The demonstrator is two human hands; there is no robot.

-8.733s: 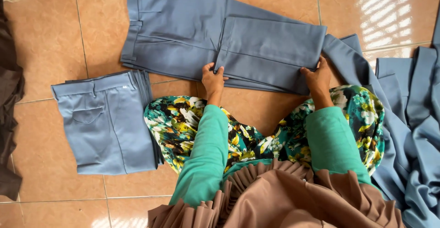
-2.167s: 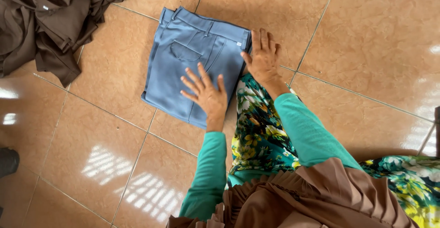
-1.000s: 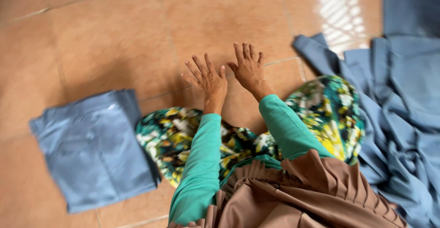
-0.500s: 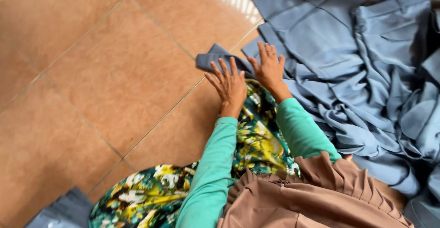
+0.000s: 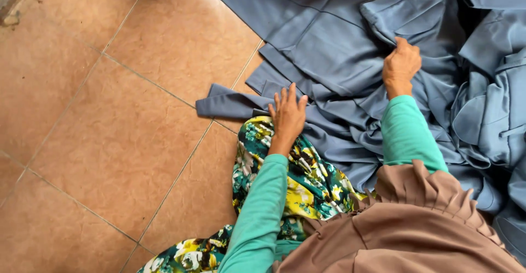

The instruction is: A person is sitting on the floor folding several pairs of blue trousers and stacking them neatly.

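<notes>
Half a second ago both hands lay together on the near cloth edge; since then the right hand has moved up into the heap of loose blue-grey fabric trousers and closed on a fold. The left hand rests open, fingers spread, on a flat blue strip beside the floral-patterned skirt. The heap covers the terracotta floor tiles at upper right.
</notes>
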